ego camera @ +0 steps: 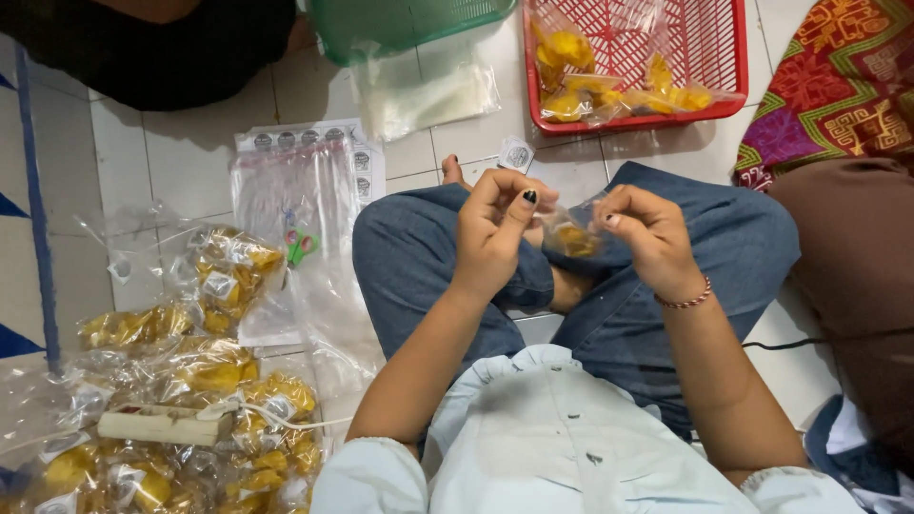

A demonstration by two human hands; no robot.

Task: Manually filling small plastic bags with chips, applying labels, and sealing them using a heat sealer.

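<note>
I sit cross-legged in blue jeans on a white tiled floor. Both hands are raised over my lap and pinch a small clear plastic packet of yellow snack pieces (574, 238) between them. My left hand (495, 228) grips its left edge with curled fingers, thumb up with a dark-painted nail. My right hand (647, 233), with a beaded bracelet at the wrist, holds the right edge. A small round sticker (515, 153) lies on the tile just beyond my left hand.
A red plastic basket (728, 67) with yellow snacks in bags sits ahead. A green basket (409, 24) and empty clear bags (428, 95) lie beside it. Filled packets (190, 381), sticker sheets (305, 138) and green scissors (302, 246) lie left. Another person's patterned cloth (838, 86) is right.
</note>
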